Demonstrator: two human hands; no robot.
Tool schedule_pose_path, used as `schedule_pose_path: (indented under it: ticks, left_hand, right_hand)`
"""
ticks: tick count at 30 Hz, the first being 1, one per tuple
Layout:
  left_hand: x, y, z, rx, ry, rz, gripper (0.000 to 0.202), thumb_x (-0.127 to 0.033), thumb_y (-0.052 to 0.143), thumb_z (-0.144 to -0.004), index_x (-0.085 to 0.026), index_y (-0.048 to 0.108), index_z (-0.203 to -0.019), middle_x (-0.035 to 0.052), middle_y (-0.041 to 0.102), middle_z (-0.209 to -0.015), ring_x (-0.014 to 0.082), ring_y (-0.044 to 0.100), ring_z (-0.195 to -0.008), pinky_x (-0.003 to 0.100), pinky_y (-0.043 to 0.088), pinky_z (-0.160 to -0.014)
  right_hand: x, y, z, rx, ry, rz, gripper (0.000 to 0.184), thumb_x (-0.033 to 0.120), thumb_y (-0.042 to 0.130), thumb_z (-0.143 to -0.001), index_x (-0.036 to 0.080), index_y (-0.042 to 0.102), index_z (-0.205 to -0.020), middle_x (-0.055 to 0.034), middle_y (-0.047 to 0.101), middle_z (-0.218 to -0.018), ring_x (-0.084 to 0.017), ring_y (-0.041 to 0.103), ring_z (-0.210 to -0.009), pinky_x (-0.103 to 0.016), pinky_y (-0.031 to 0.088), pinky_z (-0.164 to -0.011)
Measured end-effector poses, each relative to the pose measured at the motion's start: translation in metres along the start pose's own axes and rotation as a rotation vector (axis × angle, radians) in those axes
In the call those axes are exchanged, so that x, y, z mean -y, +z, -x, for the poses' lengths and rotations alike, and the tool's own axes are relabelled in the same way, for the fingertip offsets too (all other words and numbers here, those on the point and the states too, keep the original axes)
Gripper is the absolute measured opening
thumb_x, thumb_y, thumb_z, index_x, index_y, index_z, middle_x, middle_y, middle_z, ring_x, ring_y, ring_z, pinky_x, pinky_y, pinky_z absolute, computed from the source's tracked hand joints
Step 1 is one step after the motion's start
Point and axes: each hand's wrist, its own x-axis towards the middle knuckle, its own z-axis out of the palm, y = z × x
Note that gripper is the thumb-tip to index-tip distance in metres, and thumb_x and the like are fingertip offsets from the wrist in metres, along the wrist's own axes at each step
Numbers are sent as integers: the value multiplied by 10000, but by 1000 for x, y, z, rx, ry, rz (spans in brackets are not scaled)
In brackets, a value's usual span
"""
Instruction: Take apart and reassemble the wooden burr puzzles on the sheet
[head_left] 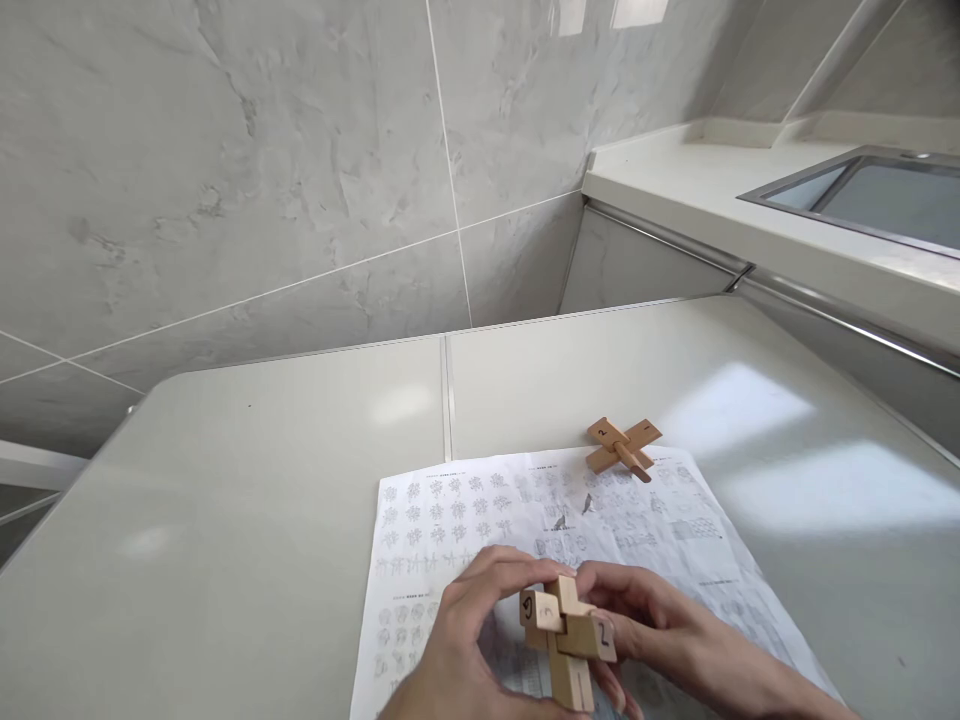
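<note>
A wooden burr puzzle (568, 638) of interlocked numbered bars sits between both my hands, low in the head view. My left hand (461, 640) pinches it from the left with curled fingers. From the right, my right hand (664, 640) grips it, fingers wrapped round the bars. Beneath them lies a printed instruction sheet (465, 510) covered in small diagrams. A second, smaller cross-shaped wooden puzzle piece (624, 447) rests at the sheet's far right corner, apart from my hands.
A pale grey table (247, 500) with a seam down its middle stands against a grey tiled wall (225, 180). A white counter (712, 190) with a steel sink (870, 195) runs along the right.
</note>
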Motion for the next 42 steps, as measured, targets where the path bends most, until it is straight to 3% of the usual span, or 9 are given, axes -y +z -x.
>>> schedule_pose_path:
  ticks: [17,21,23,25,27,30,33,38,42]
  left_hand:
    - [-3,0,-2,-7,64,-71,832,-542,1016,-719,-403,655,-1456,63,787,-1192,265,703,-1018,393,574,-900]
    - [-4,2,-3,-13,86,-56,824,-509,1003,-754,-425,630,-1483,53,800,-1247,254,675,-1021,376,574,-894]
    - [-5,3,-3,8,78,-58,831,-461,1010,-754,-437,621,-1488,44,807,-1254,267,655,-1068,387,572,-924]
    - [-4,3,-3,35,86,-61,858,-403,1020,-743,-449,609,-1495,33,811,-1252,285,636,-1126,413,568,-969]
    - [-2,3,-2,52,94,-67,885,-352,1021,-734,-458,597,-1504,30,809,-1260,299,626,-1163,435,564,-998]
    - [1,2,2,54,68,-77,881,-310,1011,-737,-456,603,-1504,36,804,-1256,307,621,-1176,447,564,-999]
    - [2,0,4,-2,30,-21,853,-403,1034,-714,-415,650,-1475,73,776,-1260,299,650,-1116,432,572,-956]
    - [-1,-2,1,-103,16,69,855,-528,1067,-625,-345,730,-1389,92,754,-1191,280,688,-1032,393,575,-910]
    - [-6,-6,-2,-135,-29,157,803,-543,1057,-638,-309,746,-1340,95,767,-1211,294,725,-1060,415,580,-967]
  right_hand:
    - [-7,-2,3,-21,12,41,355,554,684,-1079,209,722,-1154,-16,722,-813,-155,679,-700,-286,570,-714]
    - [-6,-2,7,27,17,-60,532,674,566,-1086,289,631,-1447,-83,750,-1135,-231,741,-875,-395,600,-833]
    - [-4,-2,9,60,14,-36,668,724,629,-1027,342,532,-1566,-115,694,-1352,-281,741,-1038,-467,574,-964]
    - [-1,-3,10,71,19,45,789,723,724,-968,373,453,-1622,-117,669,-1420,-319,691,-1206,-507,493,-1095]
    - [1,-2,9,53,21,105,826,716,767,-938,376,442,-1616,-101,708,-1332,-324,662,-1239,-495,469,-1097]
    - [1,-1,7,25,30,110,803,717,801,-901,367,493,-1555,-72,725,-1206,-295,690,-1095,-441,511,-985]
    - [-2,-2,6,9,14,105,782,710,814,-891,352,517,-1519,-90,708,-1247,-266,700,-993,-406,535,-898]
    - [-4,-7,9,-65,-10,178,687,663,794,-944,366,507,-1494,-114,674,-1362,-313,661,-1229,-461,487,-1068]
    - [-5,-8,11,-79,-7,286,707,752,755,-915,313,552,-1431,-116,709,-1231,-336,692,-1135,-479,536,-1003]
